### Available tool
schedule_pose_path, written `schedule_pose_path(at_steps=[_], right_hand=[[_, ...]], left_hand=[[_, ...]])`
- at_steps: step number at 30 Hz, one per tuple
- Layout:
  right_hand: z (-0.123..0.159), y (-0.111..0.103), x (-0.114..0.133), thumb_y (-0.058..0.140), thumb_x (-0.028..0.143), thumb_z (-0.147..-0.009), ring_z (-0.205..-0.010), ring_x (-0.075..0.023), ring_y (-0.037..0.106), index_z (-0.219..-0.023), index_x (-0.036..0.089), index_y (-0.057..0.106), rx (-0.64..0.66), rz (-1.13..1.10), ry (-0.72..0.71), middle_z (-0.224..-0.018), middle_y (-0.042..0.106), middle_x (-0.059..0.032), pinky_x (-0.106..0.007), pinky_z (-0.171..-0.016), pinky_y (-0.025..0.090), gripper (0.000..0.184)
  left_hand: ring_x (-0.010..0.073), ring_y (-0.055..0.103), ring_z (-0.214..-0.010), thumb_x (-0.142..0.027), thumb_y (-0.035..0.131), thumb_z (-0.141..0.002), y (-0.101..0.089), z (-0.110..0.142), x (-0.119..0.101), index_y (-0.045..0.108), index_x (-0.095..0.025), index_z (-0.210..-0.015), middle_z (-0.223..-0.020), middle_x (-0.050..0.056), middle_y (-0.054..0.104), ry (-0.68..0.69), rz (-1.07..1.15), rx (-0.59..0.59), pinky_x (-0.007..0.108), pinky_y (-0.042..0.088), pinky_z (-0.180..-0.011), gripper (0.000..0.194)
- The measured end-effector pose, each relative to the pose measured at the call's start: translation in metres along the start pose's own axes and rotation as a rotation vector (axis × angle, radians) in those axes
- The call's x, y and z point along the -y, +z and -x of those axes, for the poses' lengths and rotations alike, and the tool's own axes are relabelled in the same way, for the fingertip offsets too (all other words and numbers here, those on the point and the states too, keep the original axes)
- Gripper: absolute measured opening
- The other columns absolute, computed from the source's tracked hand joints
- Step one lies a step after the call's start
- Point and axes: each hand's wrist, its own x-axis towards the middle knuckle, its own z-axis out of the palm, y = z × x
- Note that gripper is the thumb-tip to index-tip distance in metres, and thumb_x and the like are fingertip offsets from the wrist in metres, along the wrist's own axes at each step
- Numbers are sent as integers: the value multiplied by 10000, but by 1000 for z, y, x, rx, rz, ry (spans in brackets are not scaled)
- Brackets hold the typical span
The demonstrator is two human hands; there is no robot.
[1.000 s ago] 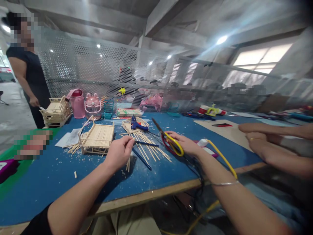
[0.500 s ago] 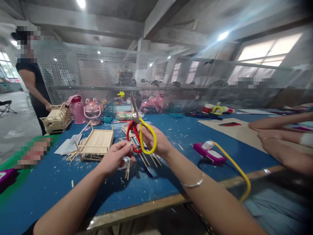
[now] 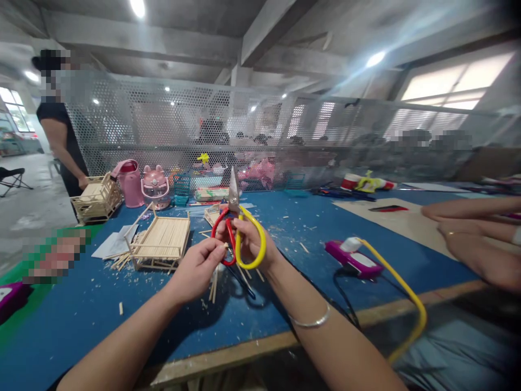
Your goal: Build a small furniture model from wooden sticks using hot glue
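Observation:
My right hand (image 3: 252, 239) is closed on scissors (image 3: 234, 201) with one red and one yellow handle, their blades pointing up and close together. My left hand (image 3: 200, 266) pinches a small pale piece of wood (image 3: 225, 246) between thumb and forefinger, right beside the red handle. To the left of that hand stands a small bed-like frame (image 3: 165, 236) built of thin wooden sticks. Loose wooden sticks (image 3: 214, 288) lie on the blue table under my hands, partly hidden by them.
Pink bottles (image 3: 130, 184) stand at the back left by a perforated metal screen (image 3: 171, 119). A purple power strip (image 3: 354, 260) with a yellow cable lies at the right. Another person's arms (image 3: 468, 239) rest on the far right; one more person (image 3: 65, 136) stands at the left.
The scissors have swung more upright and lowered slightly, moving a little right. My left hand has shifted slightly right and down, and the pale wood piece now shows at its fingertips.

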Motion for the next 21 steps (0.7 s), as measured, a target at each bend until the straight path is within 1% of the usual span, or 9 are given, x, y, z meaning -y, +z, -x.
schedule_pose_path(at_steps=[2, 3, 6, 8, 10, 13, 16, 19, 21], right_hand=[[0, -2, 3, 585, 305, -677, -554, -107, 522, -1006, 201, 504, -47, 51, -44, -649, 532, 23, -231, -497, 438, 355], [0, -5, 6, 591, 265, -658, -538, -100, 508, -979, 203, 510, -88, 82, -107, -616, 512, 35, -225, -491, 430, 336], [-3, -26, 20, 565, 144, -591, -507, -79, 462, -945, 235, 500, -266, 112, -382, -592, 456, 63, -214, -500, 421, 371], [-7, -43, 26, 553, 95, -553, -545, -68, 453, -968, 265, 480, -364, 103, -426, -689, 454, 58, -211, -520, 422, 454], [-10, -57, 25, 530, 92, -527, -580, -84, 447, -980, 276, 469, -377, 180, -423, -717, 434, 50, -218, -513, 410, 494], [-10, -58, 13, 559, 110, -549, -617, -104, 430, -955, 242, 491, -268, 551, -322, -727, 439, 31, -232, -542, 389, 432], [-5, -40, 0, 614, 236, -645, -665, -121, 442, -975, 197, 511, -71, 874, -226, -779, 472, 4, -261, -623, 392, 348], [1, -22, -5, 611, 404, -694, -740, -153, 465, -1015, 180, 511, 99, 1022, -226, -872, 521, -33, -283, -670, 394, 404], [3, -16, -5, 609, 454, -693, -778, -170, 473, -1023, 180, 517, 160, 1067, -251, -914, 534, -47, -298, -698, 395, 439]], left_hand=[[119, 451, -670, -405, 408, -838, 3, 2, -2, 531, -154, -699, -681, 2, 510, 21, -26, 15, 225, 365, -643, 313], [118, 464, -672, -401, 409, -839, 3, 2, -3, 549, -155, -721, -685, 2, 525, 24, -34, 11, 223, 368, -642, 306], [101, 473, -605, -405, 419, -835, 3, 3, -4, 583, -161, -774, -692, 2, 572, -18, -37, -85, 207, 361, -580, 301], [86, 444, -536, -413, 426, -832, 0, 2, -3, 576, -160, -763, -653, -2, 578, -57, -36, -184, 196, 334, -518, 302], [78, 414, -490, -425, 426, -831, -4, 0, -2, 559, -159, -765, -587, -15, 552, -85, -14, -283, 188, 309, -477, 304], [67, 378, -443, -448, 434, -824, -10, -3, 2, 556, -158, -818, -532, -35, 511, -93, 47, -372, 179, 285, -440, 314], [63, 380, -438, -453, 448, -816, -16, -5, 4, 569, -154, -852, -567, -26, 533, -56, 59, -385, 179, 287, -431, 324], [78, 427, -484, -429, 444, -823, -22, -5, 3, 579, -154, -865, -615, -11, 554, 4, -17, -394, 189, 316, -460, 309], [94, 467, -539, -396, 430, -835, -26, -5, 0, 583, -154, -842, -631, -5, 560, 47, -99, -399, 199, 346, -506, 286]])
